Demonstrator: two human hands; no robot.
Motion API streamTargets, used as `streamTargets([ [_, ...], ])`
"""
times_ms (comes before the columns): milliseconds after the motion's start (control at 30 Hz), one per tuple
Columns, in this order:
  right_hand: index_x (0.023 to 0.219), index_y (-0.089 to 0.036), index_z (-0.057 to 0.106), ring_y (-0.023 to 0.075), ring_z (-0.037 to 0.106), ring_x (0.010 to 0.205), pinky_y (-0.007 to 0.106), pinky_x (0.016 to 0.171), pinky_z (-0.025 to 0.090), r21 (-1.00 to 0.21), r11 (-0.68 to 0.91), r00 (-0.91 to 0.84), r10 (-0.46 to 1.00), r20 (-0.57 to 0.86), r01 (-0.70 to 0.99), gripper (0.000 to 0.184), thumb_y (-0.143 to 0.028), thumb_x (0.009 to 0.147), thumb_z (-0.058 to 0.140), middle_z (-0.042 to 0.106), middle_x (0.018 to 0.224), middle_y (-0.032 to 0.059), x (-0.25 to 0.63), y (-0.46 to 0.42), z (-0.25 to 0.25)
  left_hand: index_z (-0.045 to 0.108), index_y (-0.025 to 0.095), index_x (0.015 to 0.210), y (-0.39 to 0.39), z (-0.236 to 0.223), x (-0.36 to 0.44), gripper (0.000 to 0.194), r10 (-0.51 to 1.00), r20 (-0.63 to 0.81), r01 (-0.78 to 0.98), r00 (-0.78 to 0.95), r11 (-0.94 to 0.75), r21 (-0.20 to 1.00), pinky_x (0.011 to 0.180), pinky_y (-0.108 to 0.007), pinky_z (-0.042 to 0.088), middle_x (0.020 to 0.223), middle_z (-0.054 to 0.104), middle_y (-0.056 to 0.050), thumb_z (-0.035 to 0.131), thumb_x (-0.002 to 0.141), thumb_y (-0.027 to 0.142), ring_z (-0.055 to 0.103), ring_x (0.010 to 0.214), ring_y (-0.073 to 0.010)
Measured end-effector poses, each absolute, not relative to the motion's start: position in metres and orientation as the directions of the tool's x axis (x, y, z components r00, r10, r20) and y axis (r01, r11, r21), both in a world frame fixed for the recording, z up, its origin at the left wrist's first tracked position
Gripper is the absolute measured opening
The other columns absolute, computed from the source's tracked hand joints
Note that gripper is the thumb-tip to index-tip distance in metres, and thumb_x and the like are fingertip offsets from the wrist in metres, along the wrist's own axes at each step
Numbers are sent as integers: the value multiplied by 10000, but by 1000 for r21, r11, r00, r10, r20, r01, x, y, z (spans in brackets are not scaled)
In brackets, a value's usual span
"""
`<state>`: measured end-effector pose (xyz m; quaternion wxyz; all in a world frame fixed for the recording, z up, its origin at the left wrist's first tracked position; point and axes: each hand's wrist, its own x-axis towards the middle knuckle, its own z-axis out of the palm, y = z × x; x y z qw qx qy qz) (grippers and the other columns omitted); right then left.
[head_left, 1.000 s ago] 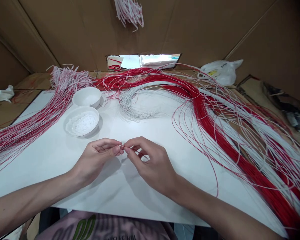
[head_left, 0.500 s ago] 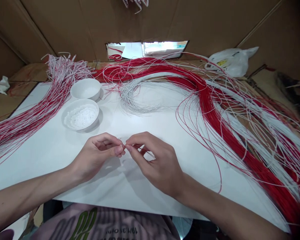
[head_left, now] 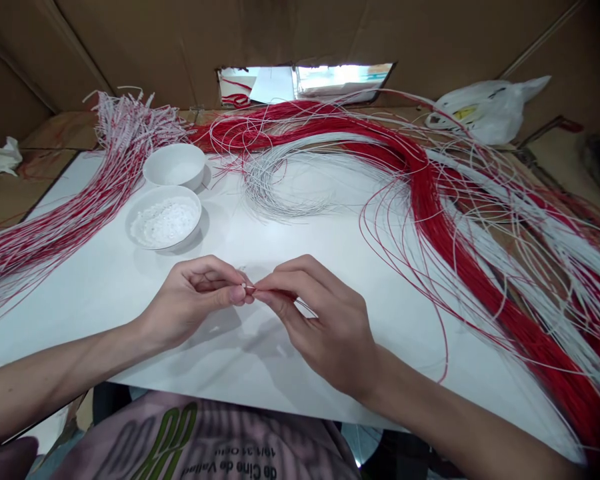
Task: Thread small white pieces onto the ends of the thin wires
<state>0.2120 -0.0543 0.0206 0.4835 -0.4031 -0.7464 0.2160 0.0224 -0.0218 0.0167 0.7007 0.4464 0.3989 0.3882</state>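
My left hand (head_left: 193,303) pinches a tiny white piece (head_left: 243,286) between thumb and forefinger above the white table (head_left: 105,287). My right hand (head_left: 325,320) faces it, fingertips closed on the end of a thin red wire (head_left: 443,347) that loops off to the right. The wire tip meets the white piece between the two hands. A white bowl of small white pieces (head_left: 164,220) sits just beyond my left hand, with a second white bowl (head_left: 175,167) behind it.
A thick bundle of red and white wires (head_left: 445,220) sweeps from the back across the right side. Another bundle with white ends (head_left: 70,220) lies along the left. A coil of white wires (head_left: 280,193) lies mid-table. A plastic bag (head_left: 490,107) sits back right. Cardboard walls surround the table.
The view has tilted down slightly, so the table contents sit higher in frame. Both hands stay pinched together at the same spot, with only small finger shifts.
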Motion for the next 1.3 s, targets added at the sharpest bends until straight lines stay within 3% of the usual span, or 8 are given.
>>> streamTargets([
  [333, 959, -201, 629, 131, 657, 829, 247, 733, 581, -712, 566, -231, 823, 519, 416, 115, -130, 942, 540, 663, 943, 38, 211, -59, 22, 716, 191, 744, -23, 19, 23, 85, 881, -142, -262, 450, 282, 923, 697, -187, 514, 798, 684, -3, 797, 732, 167, 627, 727, -84],
  [767, 975, -189, 615, 132, 650, 840, 248, 749, 563, -732, 596, -231, 803, 549, 331, 105, -118, 943, 545, 657, 932, 45, 210, -60, 23, 683, 197, 752, -26, 18, 26, 122, 824, -201, -288, 530, 398, 871, 668, -192, 497, 767, 633, 5, 796, 747, 244, 581, 683, -79],
  [867, 965, -193, 609, 133, 642, 828, 253, 740, 559, -735, 601, -230, 799, 555, 314, 110, -113, 943, 536, 648, 921, 39, 211, -58, 21, 678, 197, 779, -22, 25, 21, 101, 855, -134, -233, 501, 283, 930, 673, -194, 512, 774, 659, 0, 769, 777, 241, 606, 690, -85],
  [967, 955, -200, 600, 135, 628, 807, 261, 745, 543, -740, 580, -225, 814, 535, 340, 113, -116, 948, 525, 631, 890, 28, 213, -55, 19, 679, 189, 811, -1, 48, 8, 89, 934, 66, -19, 350, -63, 998, 677, -201, 527, 791, 696, -8, 756, 784, 225, 637, 706, -100],
  [1100, 909, -188, 605, 125, 607, 755, 252, 712, 509, -742, 562, -226, 827, 515, 366, 106, -120, 946, 532, 619, 841, 18, 214, -51, 16, 695, 123, 905, 57, 86, -24, 169, 880, 433, 498, 194, -468, 730, 799, -212, 507, 851, 696, 27, 718, 785, 240, 649, 807, -103],
  [1167, 892, -185, 612, 120, 597, 737, 247, 690, 492, -758, 540, -213, 841, 496, 365, 97, -124, 936, 551, 622, 829, 12, 214, -49, 13, 687, 88, 987, 93, 93, -40, 304, 886, 351, 681, 301, -458, 572, 851, -231, 454, 896, 657, 47, 477, 903, 291, 645, 892, -105],
  [1233, 876, -186, 616, 114, 587, 709, 243, 659, 473, -785, 491, -186, 871, 455, 378, 86, -135, 926, 569, 627, 813, 0, 215, -47, 12, 711, 126, 918, 127, 90, -52, 244, 887, 312, 810, 342, -446, 381, 749, -228, 493, 839, 698, 7, 570, 833, 306, 643, 772, -126],
  [1300, 854, -193, 612, 110, 575, 671, 241, 620, 450, -819, 406, -155, 913, 377, 405, 92, -161, 929, 570, 631, 784, -16, 216, -45, 12, 732, 125, 831, 152, 82, -57, 195, 889, 218, 835, 402, -454, 310, 714, -251, 494, 761, 721, -37, 624, 759, 271, 645, 705, -161],
])
